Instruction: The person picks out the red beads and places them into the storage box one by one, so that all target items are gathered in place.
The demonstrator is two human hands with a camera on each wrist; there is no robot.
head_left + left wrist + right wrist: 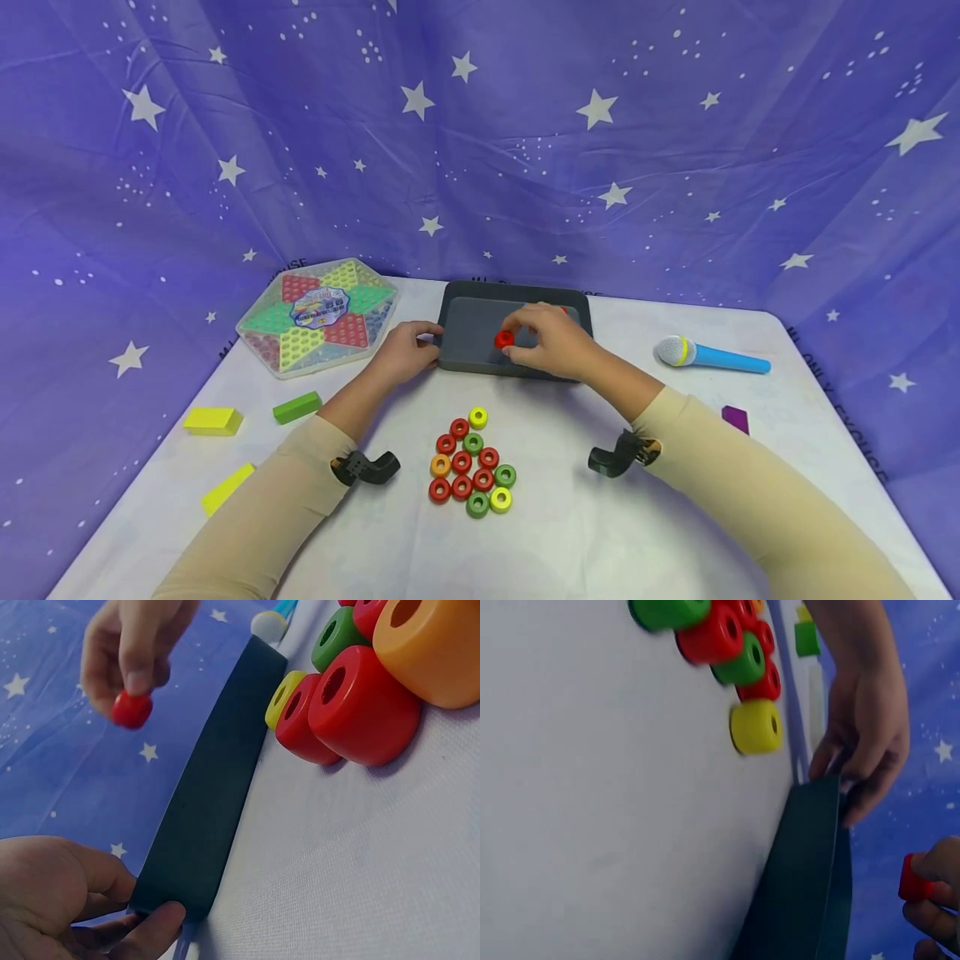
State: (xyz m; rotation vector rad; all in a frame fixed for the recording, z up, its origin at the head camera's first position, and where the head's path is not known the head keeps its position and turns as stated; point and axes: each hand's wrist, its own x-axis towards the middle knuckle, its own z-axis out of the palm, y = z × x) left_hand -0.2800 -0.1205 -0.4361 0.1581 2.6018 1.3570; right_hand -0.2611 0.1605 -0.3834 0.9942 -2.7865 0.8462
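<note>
Head view: beads [462, 468] in red, green, yellow and orange, loose at six o'clock of the dark tray [468, 321]; left hand [407, 352] at its nine o'clock, thumb and fingers bent round the edge; right hand [553, 337], narrow pinch on one red bead [504, 342], above the tray; starry backdrop [525, 183].

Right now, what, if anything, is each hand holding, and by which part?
Right hand: red ring-shaped bead, pinched by its outer sides. Left hand: dark gray tray, gripped at its left end.
</note>
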